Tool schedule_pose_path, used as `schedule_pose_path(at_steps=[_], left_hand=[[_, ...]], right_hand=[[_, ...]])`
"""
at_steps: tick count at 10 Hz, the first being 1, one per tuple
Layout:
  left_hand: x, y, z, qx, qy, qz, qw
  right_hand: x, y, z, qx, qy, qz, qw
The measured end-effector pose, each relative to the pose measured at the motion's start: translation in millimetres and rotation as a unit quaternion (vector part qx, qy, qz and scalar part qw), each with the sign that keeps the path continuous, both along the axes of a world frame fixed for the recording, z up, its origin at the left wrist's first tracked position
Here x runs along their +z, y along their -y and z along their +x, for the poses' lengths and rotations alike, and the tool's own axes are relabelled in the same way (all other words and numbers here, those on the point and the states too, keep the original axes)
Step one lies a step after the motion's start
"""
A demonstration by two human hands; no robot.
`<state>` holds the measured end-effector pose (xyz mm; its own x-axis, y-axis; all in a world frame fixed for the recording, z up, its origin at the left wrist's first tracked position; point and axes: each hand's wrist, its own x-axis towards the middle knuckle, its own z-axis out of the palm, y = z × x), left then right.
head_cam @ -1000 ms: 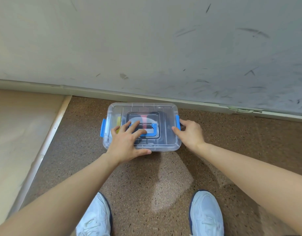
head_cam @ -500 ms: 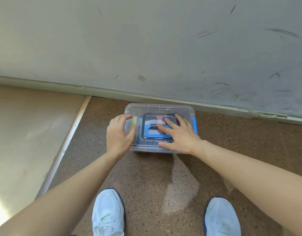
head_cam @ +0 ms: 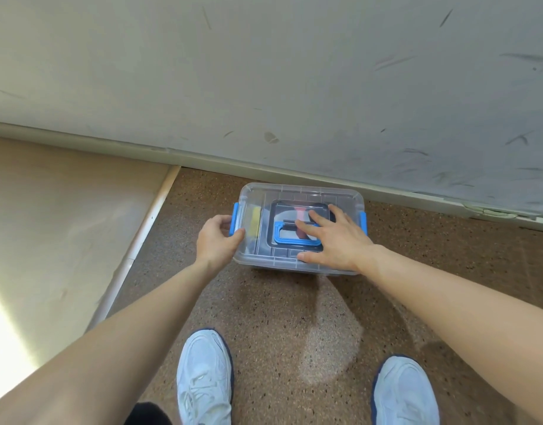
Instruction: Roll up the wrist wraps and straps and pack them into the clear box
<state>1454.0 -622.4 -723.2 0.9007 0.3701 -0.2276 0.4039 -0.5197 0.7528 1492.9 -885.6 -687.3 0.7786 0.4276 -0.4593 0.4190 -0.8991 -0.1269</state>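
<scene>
The clear box [head_cam: 301,194] stands on the speckled brown floor near the wall, its lid on, with a blue handle [head_cam: 282,239] flat on top. Through the plastic I see dark rolled wraps, something yellow [head_cam: 256,222] at the left and something red [head_cam: 301,211] near the middle. My right hand [head_cam: 334,240] lies flat on the lid with spread fingers over the handle. My left hand [head_cam: 218,237] curls round the blue left latch [head_cam: 235,220] at the box's left end. The blue right latch [head_cam: 363,222] shows beside my right hand.
A scuffed grey wall with a baseboard [head_cam: 294,170] runs right behind the box. A pale wooden platform [head_cam: 65,225] with a raised edge lies to the left. My two white sneakers [head_cam: 204,378] stand on the floor below the box.
My right hand went from the box's right end onto the lid. My left hand left the lid and now curls round the left latch. The view shifted so the box sits further right.
</scene>
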Motion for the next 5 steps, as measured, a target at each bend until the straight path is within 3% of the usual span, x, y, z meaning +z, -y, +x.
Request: schedule_pose_path(at_steps=[3,5], left_hand=[[4,8,5,-0.062,0.003,0.155,0.986],[38,-10,22,-0.197,-0.134,0.253,0.938]], right_hand=[[2,2,0,0.003,-0.010,0.011,1.000],[36,22,26,0.009,-0.063,0.016,0.998]])
